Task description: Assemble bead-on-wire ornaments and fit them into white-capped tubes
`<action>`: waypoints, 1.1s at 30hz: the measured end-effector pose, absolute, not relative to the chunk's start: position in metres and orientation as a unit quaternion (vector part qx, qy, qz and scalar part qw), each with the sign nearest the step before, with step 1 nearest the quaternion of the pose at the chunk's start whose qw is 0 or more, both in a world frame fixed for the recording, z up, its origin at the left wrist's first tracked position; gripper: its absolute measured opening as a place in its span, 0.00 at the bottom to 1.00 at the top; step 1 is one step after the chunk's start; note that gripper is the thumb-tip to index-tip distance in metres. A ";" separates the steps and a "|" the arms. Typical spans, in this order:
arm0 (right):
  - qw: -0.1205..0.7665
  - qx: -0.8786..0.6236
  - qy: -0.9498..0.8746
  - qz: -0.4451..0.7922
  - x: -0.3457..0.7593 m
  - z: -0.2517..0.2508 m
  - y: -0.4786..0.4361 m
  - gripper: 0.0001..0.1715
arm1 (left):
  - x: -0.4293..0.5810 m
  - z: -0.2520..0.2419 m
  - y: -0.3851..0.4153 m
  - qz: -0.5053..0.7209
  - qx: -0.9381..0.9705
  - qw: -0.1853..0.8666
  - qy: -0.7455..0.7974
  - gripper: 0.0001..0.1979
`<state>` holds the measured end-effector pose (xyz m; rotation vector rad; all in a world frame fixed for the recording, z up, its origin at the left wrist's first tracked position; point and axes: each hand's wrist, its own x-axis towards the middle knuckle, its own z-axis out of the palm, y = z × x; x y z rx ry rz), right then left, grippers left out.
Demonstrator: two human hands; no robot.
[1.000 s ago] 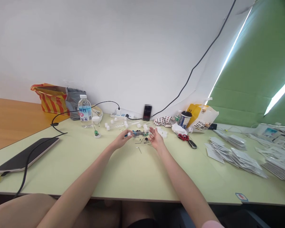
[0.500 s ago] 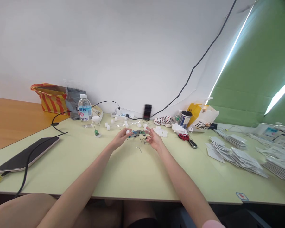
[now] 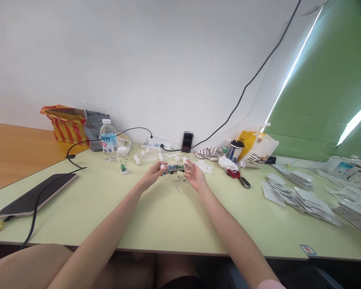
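Observation:
Between my two hands a clear thin tube (image 3: pixel 175 169) lies level, just above the table, with a white cap at each end. My left hand (image 3: pixel 152 176) pinches its left end beside the white cap (image 3: pixel 163 166). At the right end, the fingers of my right hand (image 3: pixel 196 176) are closed around the tube near the other cap (image 3: pixel 184 159). Blue-green and dark small parts show behind or inside the tube; I cannot tell which. Just below it lie small dark bits and a thin L-shaped metal key (image 3: pixel 177 189).
Capped clear tubes (image 3: pixel 165 155) lie behind my hands, near a power strip (image 3: pixel 152 144). A water bottle (image 3: pixel 108 142) and a green-based stand (image 3: pixel 124 168) are left; a tablet (image 3: pixel 36 194) lies nearer. Right are red scissors (image 3: pixel 233 173), a cup (image 3: pixel 235 151) and white packets (image 3: pixel 303 200).
Both hands keep hold of the tube in nearly the same place. The right hand's fingers have shifted slightly, and the whole view has moved a little.

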<state>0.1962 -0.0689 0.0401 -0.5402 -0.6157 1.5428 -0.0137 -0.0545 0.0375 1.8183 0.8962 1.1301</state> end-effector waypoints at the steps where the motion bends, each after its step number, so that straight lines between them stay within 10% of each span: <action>1: 0.661 -0.248 -0.260 0.659 0.195 0.039 -0.069 0.10 | -0.013 0.038 -0.055 0.447 0.718 0.398 0.354 0.23; 7: 0.741 -0.312 -0.205 0.558 0.191 0.033 -0.069 0.05 | -0.010 0.036 -0.054 0.450 0.714 0.404 0.352 0.20; 33: 0.601 -0.317 -0.301 0.669 0.205 0.035 -0.061 0.06 | -0.019 0.031 -0.049 0.490 0.627 0.516 0.316 0.23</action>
